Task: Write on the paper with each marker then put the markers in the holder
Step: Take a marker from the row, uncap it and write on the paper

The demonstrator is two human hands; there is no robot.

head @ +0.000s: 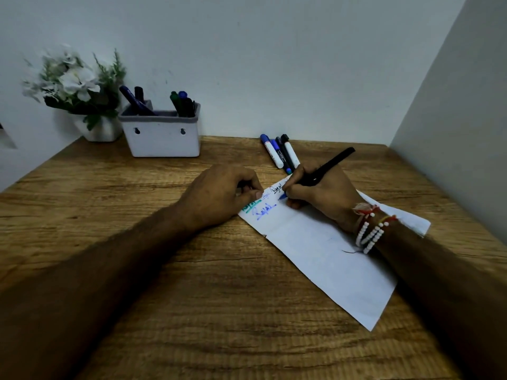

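A white sheet of paper [326, 250] lies slanted on the wooden table, with green, blue and black writing at its far end. My right hand [321, 197] grips a black marker [326, 167] whose blue tip touches the paper. My left hand [222, 193] rests on the paper's far left corner with its fingers curled; I cannot tell if it pinches something small. Several loose markers [281, 153] lie side by side just beyond the paper. A white holder [164, 135] at the back left holds several markers.
A white pot of white flowers [79, 89] stands left of the holder against the back wall. A side wall [461, 127] closes the table on the right. Bare wood [219, 311] lies between my arms up to the near edge.
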